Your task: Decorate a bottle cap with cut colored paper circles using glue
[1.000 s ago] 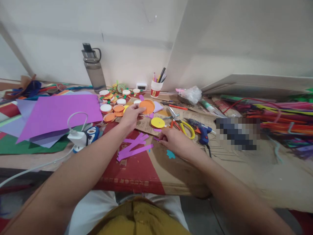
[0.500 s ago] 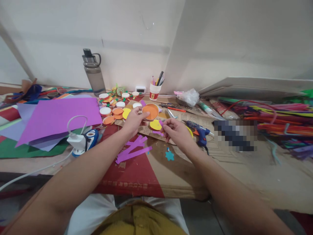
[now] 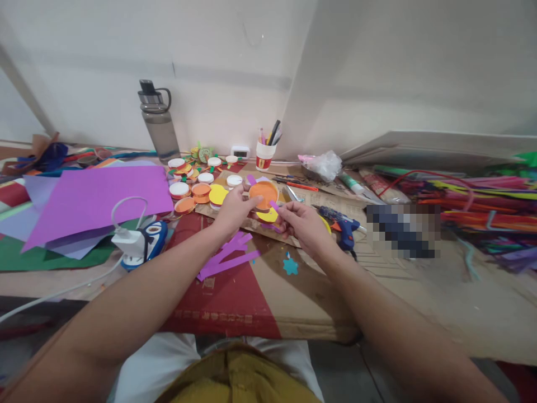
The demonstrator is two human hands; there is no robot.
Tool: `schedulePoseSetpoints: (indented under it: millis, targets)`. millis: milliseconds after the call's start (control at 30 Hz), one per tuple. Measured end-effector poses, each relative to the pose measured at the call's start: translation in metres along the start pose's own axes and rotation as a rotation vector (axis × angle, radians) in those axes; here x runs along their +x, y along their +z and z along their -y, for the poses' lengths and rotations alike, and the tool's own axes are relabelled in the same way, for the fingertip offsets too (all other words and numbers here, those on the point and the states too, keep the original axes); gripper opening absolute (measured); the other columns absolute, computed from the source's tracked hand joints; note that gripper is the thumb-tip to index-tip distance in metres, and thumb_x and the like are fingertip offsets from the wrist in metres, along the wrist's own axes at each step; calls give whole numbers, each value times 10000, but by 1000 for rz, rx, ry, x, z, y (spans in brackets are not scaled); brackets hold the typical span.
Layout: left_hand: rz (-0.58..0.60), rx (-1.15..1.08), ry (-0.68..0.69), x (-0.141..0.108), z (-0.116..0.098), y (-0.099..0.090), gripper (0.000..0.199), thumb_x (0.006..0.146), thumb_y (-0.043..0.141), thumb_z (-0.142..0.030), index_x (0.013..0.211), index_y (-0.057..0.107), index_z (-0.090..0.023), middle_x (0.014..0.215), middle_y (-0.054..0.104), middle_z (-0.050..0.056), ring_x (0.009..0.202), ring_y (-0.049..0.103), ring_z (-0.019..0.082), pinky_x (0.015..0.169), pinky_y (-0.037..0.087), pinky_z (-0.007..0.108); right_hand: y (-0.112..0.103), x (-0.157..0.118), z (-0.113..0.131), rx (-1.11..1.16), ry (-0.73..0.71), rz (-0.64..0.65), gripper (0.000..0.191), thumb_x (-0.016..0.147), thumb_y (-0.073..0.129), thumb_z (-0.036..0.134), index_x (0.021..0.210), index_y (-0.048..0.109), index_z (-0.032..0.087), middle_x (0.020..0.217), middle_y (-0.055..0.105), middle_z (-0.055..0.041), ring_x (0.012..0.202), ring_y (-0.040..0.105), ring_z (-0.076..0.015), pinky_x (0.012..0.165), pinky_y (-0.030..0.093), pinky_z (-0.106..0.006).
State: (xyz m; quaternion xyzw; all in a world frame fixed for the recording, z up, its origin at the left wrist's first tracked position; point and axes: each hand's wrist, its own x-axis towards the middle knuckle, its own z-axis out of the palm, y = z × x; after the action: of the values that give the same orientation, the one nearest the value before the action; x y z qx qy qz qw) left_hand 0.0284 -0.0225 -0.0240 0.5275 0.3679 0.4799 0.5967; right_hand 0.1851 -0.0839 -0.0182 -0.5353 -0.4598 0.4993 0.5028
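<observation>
My left hand [image 3: 235,208] grips a shallow round orange disc [image 3: 263,193] with a pale rim, thumb on its face. A purple bit [image 3: 251,179] pokes out at the disc's upper left edge. Between the fingertips of my right hand [image 3: 305,225] is a small purple paper strip [image 3: 273,205], its end at the disc's lower right edge; whether they touch I cannot tell. Below the disc lies a yellow round piece [image 3: 267,216], partly covered. Purple paper strips [image 3: 229,264] and a teal flower-shaped cutout [image 3: 290,265] rest on the cardboard nearer me.
Several round white, orange and yellow pieces [image 3: 201,192] sit left of my hands. Purple sheets [image 3: 104,190], a power strip [image 3: 153,238] and a bottle [image 3: 158,129] are farther left. A pen cup [image 3: 265,155] stands behind; scissors [image 3: 292,193], a glue gun [image 3: 347,228] and coloured stems [image 3: 482,201] lie right.
The orange disc has shifted slightly right in my left hand. The purple strip in my right hand, earlier apart from the disc, is now up at its lower right edge.
</observation>
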Motion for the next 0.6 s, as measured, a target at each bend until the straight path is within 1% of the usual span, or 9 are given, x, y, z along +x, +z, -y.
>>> schedulePoseSetpoints:
  millis: [133,367,600]
  targets:
    - [3,8,4,-1,-1,1,321,750,708,-277,979,505,-182,834,710,54,697,726,201,470,482,207,0,-1,1,3,4,10,409,660,752,533,692,517,201,572,575,37,460,487,-80,421,421,-215]
    - [14,-8,-1,-1,-1,1,343,746,709,-265,995,491,-176,837,699,59,689,722,197,476,496,213,0,-1,1,0,12,7,376,670,749,504,693,532,197,584,581,31,473,499,-83,410,413,-206]
    - [4,13,11,-3,-3,1,413,682,768,-250,994,510,-169,842,702,61,696,708,180,493,507,213,0,-1,1,-18,15,-5,344,693,733,477,697,525,203,591,582,27,476,500,-84,407,418,-205]
